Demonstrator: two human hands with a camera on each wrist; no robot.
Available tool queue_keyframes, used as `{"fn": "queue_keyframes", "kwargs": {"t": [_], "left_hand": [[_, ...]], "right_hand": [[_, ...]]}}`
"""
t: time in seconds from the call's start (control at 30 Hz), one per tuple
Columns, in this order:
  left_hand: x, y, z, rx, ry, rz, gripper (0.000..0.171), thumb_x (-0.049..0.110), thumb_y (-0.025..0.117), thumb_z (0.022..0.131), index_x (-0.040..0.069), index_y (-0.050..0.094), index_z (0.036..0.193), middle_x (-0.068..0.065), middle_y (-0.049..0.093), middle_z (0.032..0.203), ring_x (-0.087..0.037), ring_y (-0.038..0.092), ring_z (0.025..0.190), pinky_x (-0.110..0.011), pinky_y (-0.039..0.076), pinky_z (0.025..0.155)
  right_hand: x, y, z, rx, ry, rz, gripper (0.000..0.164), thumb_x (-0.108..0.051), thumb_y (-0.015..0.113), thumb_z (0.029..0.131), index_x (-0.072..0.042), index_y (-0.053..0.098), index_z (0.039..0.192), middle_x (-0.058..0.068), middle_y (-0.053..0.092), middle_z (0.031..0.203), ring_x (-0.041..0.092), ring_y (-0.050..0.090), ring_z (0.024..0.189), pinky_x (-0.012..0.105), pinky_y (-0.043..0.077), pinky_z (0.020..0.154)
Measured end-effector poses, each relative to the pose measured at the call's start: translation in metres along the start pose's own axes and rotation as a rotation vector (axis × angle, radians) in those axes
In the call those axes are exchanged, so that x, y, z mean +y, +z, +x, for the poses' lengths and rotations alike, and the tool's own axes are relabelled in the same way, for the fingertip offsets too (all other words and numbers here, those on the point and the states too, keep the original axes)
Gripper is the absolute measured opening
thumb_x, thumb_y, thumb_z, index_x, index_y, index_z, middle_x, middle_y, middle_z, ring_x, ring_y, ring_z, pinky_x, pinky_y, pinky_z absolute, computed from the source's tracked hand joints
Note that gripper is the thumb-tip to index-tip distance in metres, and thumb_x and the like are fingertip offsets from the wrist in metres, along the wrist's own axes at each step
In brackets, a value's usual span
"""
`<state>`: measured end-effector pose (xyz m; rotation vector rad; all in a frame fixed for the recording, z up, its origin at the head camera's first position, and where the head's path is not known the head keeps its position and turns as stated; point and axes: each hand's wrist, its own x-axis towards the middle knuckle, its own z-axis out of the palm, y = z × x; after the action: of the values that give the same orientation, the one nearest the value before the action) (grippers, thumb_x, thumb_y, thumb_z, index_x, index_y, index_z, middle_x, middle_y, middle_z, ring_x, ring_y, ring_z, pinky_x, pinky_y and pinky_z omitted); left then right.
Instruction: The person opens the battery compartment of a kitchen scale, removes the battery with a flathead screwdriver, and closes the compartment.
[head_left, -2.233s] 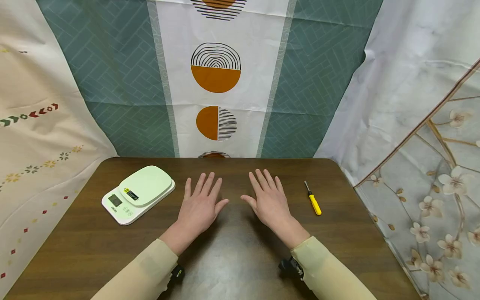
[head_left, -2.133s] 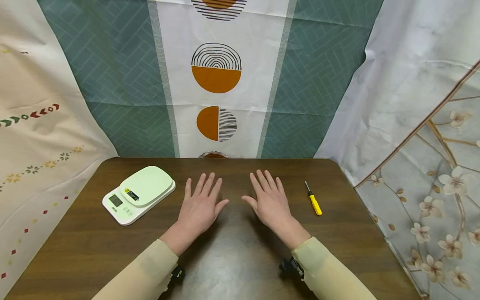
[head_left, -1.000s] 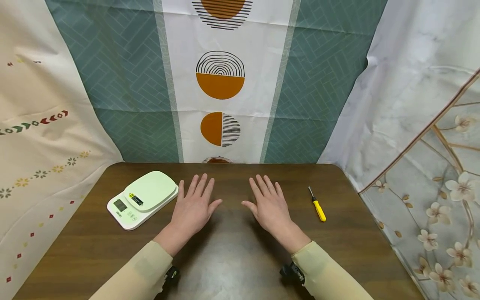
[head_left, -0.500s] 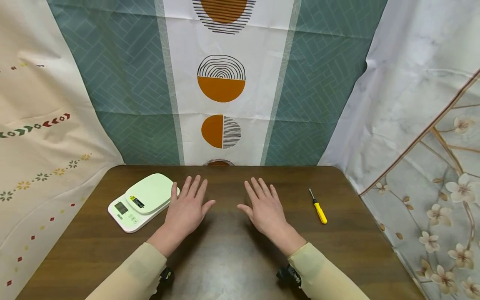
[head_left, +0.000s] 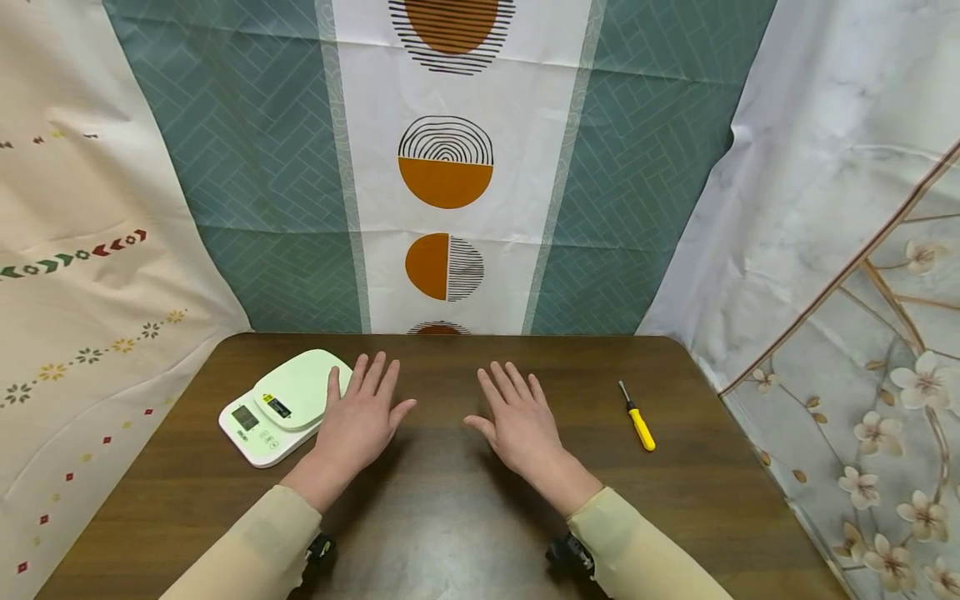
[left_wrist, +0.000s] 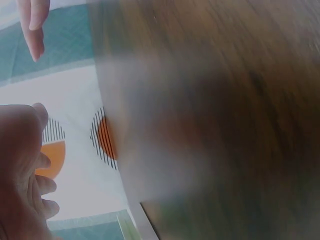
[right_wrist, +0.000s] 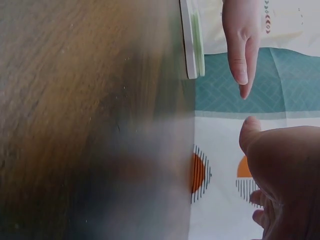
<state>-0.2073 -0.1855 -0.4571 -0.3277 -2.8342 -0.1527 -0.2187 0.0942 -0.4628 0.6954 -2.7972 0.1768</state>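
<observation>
My left hand (head_left: 356, 425) is held palm down above the table with its fingers straight and spread. In the head view it overlaps the right edge of a white digital kitchen scale (head_left: 300, 392) and hides part of it. The right hand (head_left: 521, 427), also palm down with straight fingers, hovers near the middle and holds nothing. To its right lies a screwdriver (head_left: 637, 423) with a yellow handle, its metal tip pointing away from me. In the right wrist view the scale (right_wrist: 192, 40) shows edge-on beyond the tabletop.
The brown wooden table (head_left: 450, 533) has rounded far corners. Behind it hangs a green and white patterned cloth (head_left: 465, 200). A cream cloth (head_left: 90, 275) drapes at the left, and a floral white one (head_left: 847, 333) at the right.
Both hands have shifted left, the left one more, so that it now overlaps the scale in the head view. The head view has tilted up slightly. The scale and screwdriver stay put.
</observation>
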Motion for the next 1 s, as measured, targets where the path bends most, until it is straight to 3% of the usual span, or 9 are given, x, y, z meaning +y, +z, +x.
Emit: {"fn": "queue_keyframes", "kwargs": {"t": [1.0], "left_hand": [[-0.048, -0.011, -0.003, 0.010, -0.072, 0.009, 0.072, 0.046, 0.059, 0.114, -0.001, 0.044, 0.166, -0.028, 0.038, 0.172, -0.050, 0.027, 0.163, -0.078, 0.014, 0.125]], "right_hand": [[-0.036, 0.012, 0.011, -0.002, -0.070, 0.005, 0.081, -0.064, 0.054, 0.110, -0.015, 0.039, 0.173, 0.011, 0.035, 0.178, 0.034, 0.029, 0.165, 0.059, 0.025, 0.131]]}}
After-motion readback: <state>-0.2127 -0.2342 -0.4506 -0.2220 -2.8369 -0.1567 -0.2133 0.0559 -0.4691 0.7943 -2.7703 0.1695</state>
